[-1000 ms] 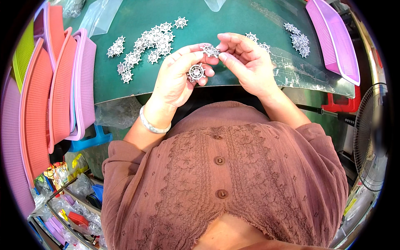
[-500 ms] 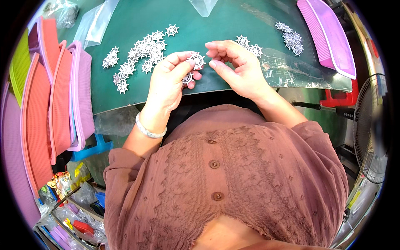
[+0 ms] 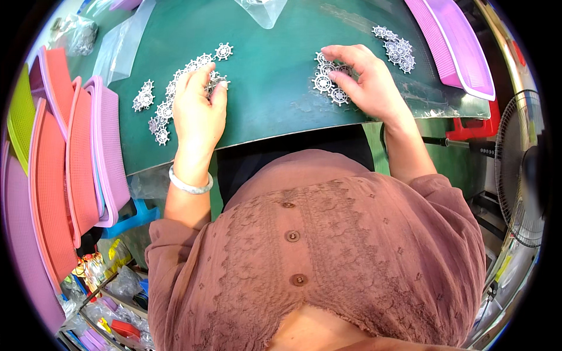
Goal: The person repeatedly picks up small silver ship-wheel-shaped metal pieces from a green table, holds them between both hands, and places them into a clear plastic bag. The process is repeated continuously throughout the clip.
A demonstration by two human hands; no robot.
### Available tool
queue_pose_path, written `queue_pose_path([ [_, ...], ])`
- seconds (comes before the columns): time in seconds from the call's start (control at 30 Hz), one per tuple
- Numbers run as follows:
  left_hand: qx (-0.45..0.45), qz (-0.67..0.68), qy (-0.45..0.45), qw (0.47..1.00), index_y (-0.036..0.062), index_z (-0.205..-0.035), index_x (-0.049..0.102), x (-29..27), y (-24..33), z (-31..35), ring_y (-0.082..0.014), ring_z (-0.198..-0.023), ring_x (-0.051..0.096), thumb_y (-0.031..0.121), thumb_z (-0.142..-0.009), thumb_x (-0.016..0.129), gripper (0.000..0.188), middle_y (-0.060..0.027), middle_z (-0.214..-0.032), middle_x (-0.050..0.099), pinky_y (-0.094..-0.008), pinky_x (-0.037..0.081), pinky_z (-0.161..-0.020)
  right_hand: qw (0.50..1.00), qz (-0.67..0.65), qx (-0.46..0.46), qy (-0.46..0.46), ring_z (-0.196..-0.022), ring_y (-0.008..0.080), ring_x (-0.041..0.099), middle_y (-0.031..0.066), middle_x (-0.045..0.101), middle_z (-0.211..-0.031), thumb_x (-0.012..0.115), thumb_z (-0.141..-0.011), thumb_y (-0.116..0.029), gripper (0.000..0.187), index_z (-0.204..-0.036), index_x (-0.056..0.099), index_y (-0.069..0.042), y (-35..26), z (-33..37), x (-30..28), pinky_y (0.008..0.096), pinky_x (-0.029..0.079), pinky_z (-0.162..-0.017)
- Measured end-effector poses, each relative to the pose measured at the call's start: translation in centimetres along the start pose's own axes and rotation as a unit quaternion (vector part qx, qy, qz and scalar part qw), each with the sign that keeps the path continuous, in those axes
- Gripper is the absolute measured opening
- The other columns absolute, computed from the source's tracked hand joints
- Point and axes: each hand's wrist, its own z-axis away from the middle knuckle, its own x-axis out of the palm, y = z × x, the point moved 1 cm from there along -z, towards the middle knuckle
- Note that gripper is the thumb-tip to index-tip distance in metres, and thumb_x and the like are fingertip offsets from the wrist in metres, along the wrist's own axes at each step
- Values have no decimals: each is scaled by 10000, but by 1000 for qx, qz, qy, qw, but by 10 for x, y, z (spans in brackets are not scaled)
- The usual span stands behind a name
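My left hand (image 3: 199, 111) reaches over a long, loose heap of silvery ship's-wheel charms (image 3: 163, 110) on the left of the table. Its thumb stands apart from the fingers, with charms showing between them; the fingertips are at the heap. My right hand (image 3: 374, 82) is over a smaller cluster of the same charms (image 3: 322, 82), index finger and thumb spread, the palm hiding part of the cluster. Each charm is a small spoked metal wheel. A few more wheels (image 3: 143, 96) lie apart at far left, and another group (image 3: 399, 51) lies beyond my right hand.
The green tabletop (image 3: 266, 88) has a worn front edge. A purple basket (image 3: 462, 52) stands at its right end. Stacked pink and purple baskets (image 3: 108, 152) crowd the left side. Clear plastic bags (image 3: 120, 52) lie at the back left. A fan (image 3: 521, 169) stands at right.
My hands have moved apart: the left, which held wheel charms, to the left heap, the right to the right cluster. The left hand's charms are no longer seen in it. The right cluster looks larger.
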Motion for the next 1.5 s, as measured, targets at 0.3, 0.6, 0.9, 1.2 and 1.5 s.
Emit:
queue_pose_path([
  [0.3, 25, 133, -106, 985, 25, -969, 625, 14, 31, 8, -127, -736, 564, 53, -763, 635, 208, -77, -861, 591, -235, 469, -612, 995, 64, -60, -47, -916, 281, 524, 93, 609, -974, 674, -667, -51, 454, -1103, 553, -82, -13, 5, 10, 362, 428, -824],
  [0.6, -5, 195, -214, 957, -6, -981, 622, 44, 59, 6, -99, -640, 542, 98, -755, 650, 251, -59, -843, 590, -229, 459, -591, 995, -82, -47, 24, -781, 215, 547, 73, 546, -866, 615, -670, 68, 563, -1193, 486, -98, -12, 8, 24, 306, 465, -704],
  [0.9, -71, 337, -241, 908, 1, -960, 620, 53, 55, 2, -71, -612, 533, 112, -830, 603, 171, -18, -765, 591, -189, 424, -529, 928, -366, 61, 44, -786, 90, 518, 41, 531, -901, 591, -728, 87, 528, -1218, 467, -64, -9, 6, 33, 227, 461, -722],
  [1.2, -217, 511, -253, 793, 6, -904, 607, 35, 52, 1, -90, -610, 550, 122, -882, 534, 140, -41, -763, 607, -186, 401, -477, 868, -484, 107, -21, -813, 97, 552, 55, 566, -957, 569, -815, 6, 399, -1203, 476, -3, -18, 1, 24, 220, 463, -742],
  [1.5, -216, 520, -249, 788, 7, -869, 601, 28, 50, 5, -68, -610, 543, 142, -873, 543, 148, -26, -765, 597, -173, 413, -483, 865, -484, 130, -37, -810, 95, 558, 57, 568, -925, 546, -812, 26, 365, -1170, 484, 3, -27, -1, 25, 223, 464, -731],
])
